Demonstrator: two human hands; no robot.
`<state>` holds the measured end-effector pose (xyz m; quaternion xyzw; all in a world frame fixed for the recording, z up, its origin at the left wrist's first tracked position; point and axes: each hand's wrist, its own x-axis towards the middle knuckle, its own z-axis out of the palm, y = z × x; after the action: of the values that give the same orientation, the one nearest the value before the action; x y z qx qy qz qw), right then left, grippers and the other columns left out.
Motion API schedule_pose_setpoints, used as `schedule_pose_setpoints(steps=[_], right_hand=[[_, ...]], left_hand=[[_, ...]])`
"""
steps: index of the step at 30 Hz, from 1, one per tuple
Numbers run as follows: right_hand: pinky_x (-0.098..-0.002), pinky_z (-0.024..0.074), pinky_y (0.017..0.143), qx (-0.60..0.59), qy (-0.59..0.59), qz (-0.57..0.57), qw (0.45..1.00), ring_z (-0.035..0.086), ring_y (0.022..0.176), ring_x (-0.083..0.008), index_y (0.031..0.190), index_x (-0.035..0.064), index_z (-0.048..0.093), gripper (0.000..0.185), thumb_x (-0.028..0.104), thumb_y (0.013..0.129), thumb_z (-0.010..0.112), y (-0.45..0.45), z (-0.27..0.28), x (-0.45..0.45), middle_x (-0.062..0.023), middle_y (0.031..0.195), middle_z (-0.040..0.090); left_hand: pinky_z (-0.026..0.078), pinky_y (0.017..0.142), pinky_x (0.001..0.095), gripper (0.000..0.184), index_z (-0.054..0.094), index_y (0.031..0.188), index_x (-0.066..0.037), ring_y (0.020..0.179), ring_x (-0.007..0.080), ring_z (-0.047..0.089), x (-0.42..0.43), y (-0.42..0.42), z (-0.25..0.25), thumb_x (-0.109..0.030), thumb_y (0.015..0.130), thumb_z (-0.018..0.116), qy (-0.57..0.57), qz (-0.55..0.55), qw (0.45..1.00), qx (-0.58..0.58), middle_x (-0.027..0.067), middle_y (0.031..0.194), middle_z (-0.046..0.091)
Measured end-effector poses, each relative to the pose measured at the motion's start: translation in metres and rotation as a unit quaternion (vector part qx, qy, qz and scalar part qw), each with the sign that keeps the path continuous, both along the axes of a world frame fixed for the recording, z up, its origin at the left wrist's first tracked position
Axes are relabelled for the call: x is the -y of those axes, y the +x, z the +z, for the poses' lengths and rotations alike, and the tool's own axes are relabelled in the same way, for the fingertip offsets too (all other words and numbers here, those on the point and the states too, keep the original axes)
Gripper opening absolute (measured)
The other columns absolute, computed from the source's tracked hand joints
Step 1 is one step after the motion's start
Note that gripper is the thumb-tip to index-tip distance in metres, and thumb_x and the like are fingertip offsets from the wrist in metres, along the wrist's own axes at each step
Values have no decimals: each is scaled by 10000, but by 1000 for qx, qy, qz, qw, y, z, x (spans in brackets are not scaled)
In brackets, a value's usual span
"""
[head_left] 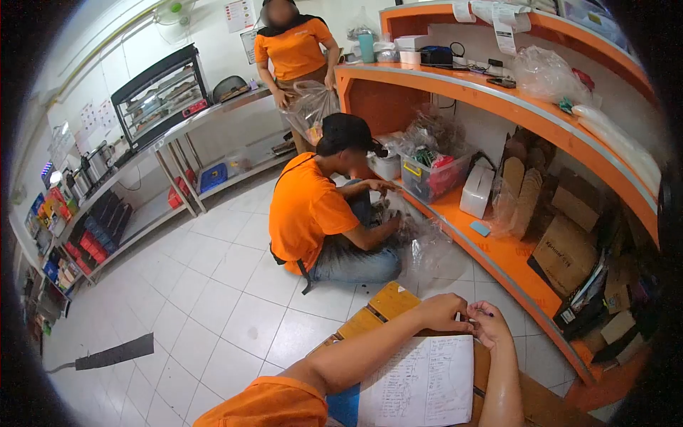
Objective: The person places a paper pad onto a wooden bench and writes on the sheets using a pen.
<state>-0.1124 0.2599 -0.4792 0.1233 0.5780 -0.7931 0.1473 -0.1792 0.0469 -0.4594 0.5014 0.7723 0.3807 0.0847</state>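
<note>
My left hand (445, 313) reaches across from the left, fingers curled against my right hand (489, 324) above the top edge of an open notebook. Whether anything sits in those left fingers is hidden. A pen (490, 314) pokes out of my closed right hand, only a short dark end showing. Handwriting fills the pages of the notebook (416, 384), which lies on a wooden slatted table (393, 302). Something flat and blue (344, 407) shows under its left side.
A person in an orange shirt (306, 213) sits on the tiled floor, handling clear plastic bags (430, 252). Another person (295, 50) stands behind with a plastic bag. Orange shelving (498, 256) on the right holds a clear bin (434, 174) and cardboard boxes (565, 256). Steel counters (171, 132) line the left.
</note>
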Motion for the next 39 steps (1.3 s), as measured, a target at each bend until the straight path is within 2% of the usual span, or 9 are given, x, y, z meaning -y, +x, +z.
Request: schedule_pose_setpoints(steps=[8, 16, 19, 22, 25, 28, 31, 34, 39], right_hand=[[-322, 555, 601, -5, -6, -9, 1000, 661, 736, -192, 1066, 79, 623, 236, 204, 970, 798, -1, -2, 1, -73, 893, 676], [-317, 554, 603, -26, -13, -22, 999, 658, 758, -187, 1076, 52, 605, 251, 162, 963, 800, -1, -2, 3, -67, 903, 666], [-351, 605, 724, -32, -23, -2, 999, 695, 872, -219, 1096, 25, 613, 212, 100, 974, 769, -2, -2, -1, -90, 973, 696], [-357, 609, 715, -30, -33, -9, 999, 690, 875, -215, 1098, 25, 608, 205, 104, 984, 758, -1, -2, 0, -88, 999, 695], [-296, 535, 612, -8, -33, -27, 999, 643, 786, -177, 1078, 39, 605, 276, 175, 955, 811, 1, 6, 5, -71, 932, 656], [-343, 595, 658, -20, -17, -17, 1000, 680, 864, -197, 1083, 45, 613, 169, 108, 997, 744, -1, -2, 0, -74, 1003, 695], [-345, 612, 681, -23, -11, 21, 999, 684, 876, -196, 1082, 48, 616, 164, 103, 996, 744, -4, -9, -8, -69, 987, 695], [-321, 564, 645, -25, 4, -10, 1000, 647, 778, -168, 1071, 68, 610, 245, 173, 965, 803, 1, 6, 2, -48, 937, 663], [-325, 571, 643, -5, 9, -19, 1000, 656, 797, -167, 1080, 84, 609, 256, 228, 978, 794, 3, 13, 6, -34, 948, 661]], left_hand=[[559, 684, 445, 446, 783, 944, -27, 751, 343, 726, 0, 0, 1, -463, 858, 812, 5, 0, 1000, 13, 177, 913, 751], [557, 748, 470, 431, 780, 914, -24, 848, 389, 727, -1, 1, 1, -450, 852, 817, 5, 15, 1000, 4, 192, 931, 753], [557, 757, 475, 443, 779, 913, -20, 858, 396, 728, -1, 0, -2, -457, 851, 817, 12, 13, 1000, 7, 197, 924, 754], [558, 764, 478, 461, 777, 913, -17, 862, 404, 729, -1, 2, 3, -472, 854, 814, 18, 12, 1000, 19, 202, 921, 757], [559, 762, 481, 484, 775, 913, -11, 857, 411, 730, -2, 4, 5, -489, 847, 813, 12, 25, 999, 22, 211, 923, 759], [559, 748, 486, 508, 773, 909, -4, 840, 414, 732, -2, 4, 6, -505, 835, 812, -11, 34, 999, 6, 220, 914, 756], [557, 740, 490, 531, 770, 913, 3, 831, 416, 731, -1, 5, 4, -518, 822, 813, -3, 38, 999, -5, 226, 909, 752], [555, 744, 484, 527, 770, 930, 1, 837, 412, 729, 1, 6, 10, -513, 821, 812, -7, 26, 1000, 8, 224, 923, 752], [555, 741, 466, 492, 775, 962, -9, 841, 390, 730, 1, 6, 14, -484, 837, 806, 6, 13, 1000, 13, 209, 933, 754]])
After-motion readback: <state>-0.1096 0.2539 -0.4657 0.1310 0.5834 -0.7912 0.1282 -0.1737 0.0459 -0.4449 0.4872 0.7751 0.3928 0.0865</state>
